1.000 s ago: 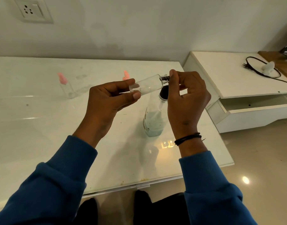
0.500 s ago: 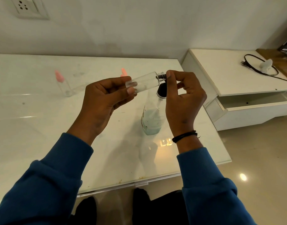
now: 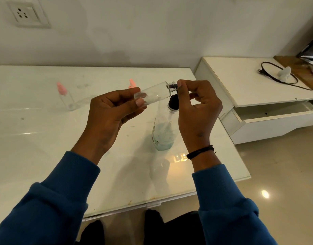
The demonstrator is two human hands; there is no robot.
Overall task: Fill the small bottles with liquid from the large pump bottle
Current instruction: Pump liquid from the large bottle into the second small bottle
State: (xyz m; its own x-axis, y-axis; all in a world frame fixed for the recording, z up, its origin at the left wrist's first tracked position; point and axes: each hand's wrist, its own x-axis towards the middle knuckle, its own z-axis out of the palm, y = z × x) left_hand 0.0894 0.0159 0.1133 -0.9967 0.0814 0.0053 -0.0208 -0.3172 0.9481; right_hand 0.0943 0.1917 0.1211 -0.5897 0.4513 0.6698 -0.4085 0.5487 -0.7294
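While your left hand (image 3: 109,110) grips small clear bottle (image 3: 152,93) near-horizontal above table (image 3: 46,147), your right hand (image 3: 196,106) fingertips pinch its dark neck cap (image 3: 172,85). Large pump bottle (image 3: 163,133) stands upright just below, beside right palm.

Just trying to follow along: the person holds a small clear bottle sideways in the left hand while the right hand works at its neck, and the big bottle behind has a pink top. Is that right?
Not quite. In the head view the big bottle has a black top; pink caps sit on small bottles farther back. The rest holds: the left hand holds the small clear bottle sideways, and the right hand works at its neck.
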